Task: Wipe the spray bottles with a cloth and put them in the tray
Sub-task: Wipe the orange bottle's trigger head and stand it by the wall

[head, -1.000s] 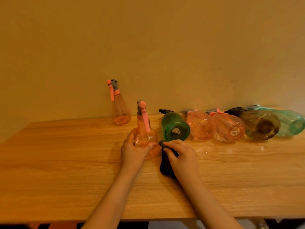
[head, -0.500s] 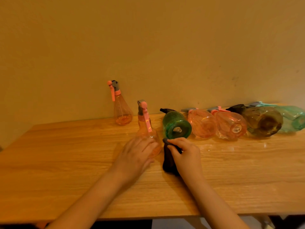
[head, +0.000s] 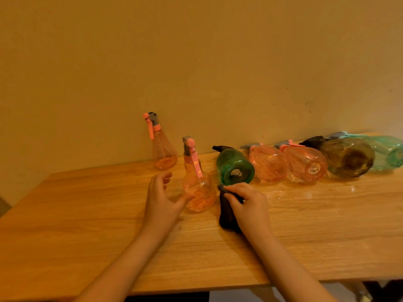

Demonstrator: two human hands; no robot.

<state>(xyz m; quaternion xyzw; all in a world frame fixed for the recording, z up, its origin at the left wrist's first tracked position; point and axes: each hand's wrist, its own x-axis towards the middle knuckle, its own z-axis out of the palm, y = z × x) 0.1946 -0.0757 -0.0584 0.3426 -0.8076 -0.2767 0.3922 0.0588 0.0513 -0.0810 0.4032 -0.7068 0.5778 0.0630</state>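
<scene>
Head view shows a wooden surface [head: 87,225] against a plain wall, with the person's two bare hands at the centre of the frame. An upright pink spray bottle [head: 197,188] stands between them, its long axis vertical and its trigger head pointing up. The left hand [head: 162,201] sits just left of the bottle with its fingers [head: 163,177] spread apart in an open cup toward the bottle's round base; the thumb seems to reach the glassy body low down, though whether it truly touches I cannot tell. The right hand [head: 246,203] lies just right of the bottle, its fingers curled and pinching a dark cloth [head: 226,214] that hangs down onto the surface. The bottle is thus nearer the left hand, which looks placed to steady it while the cloth comes across from the right. A second pink spray bottle [head: 162,149] stands upright farther back by the wall. To the right, a green bottle [head: 235,168], two pink ones, a brown one and a teal one lie on their sides in a row. No tray is in view.
</scene>
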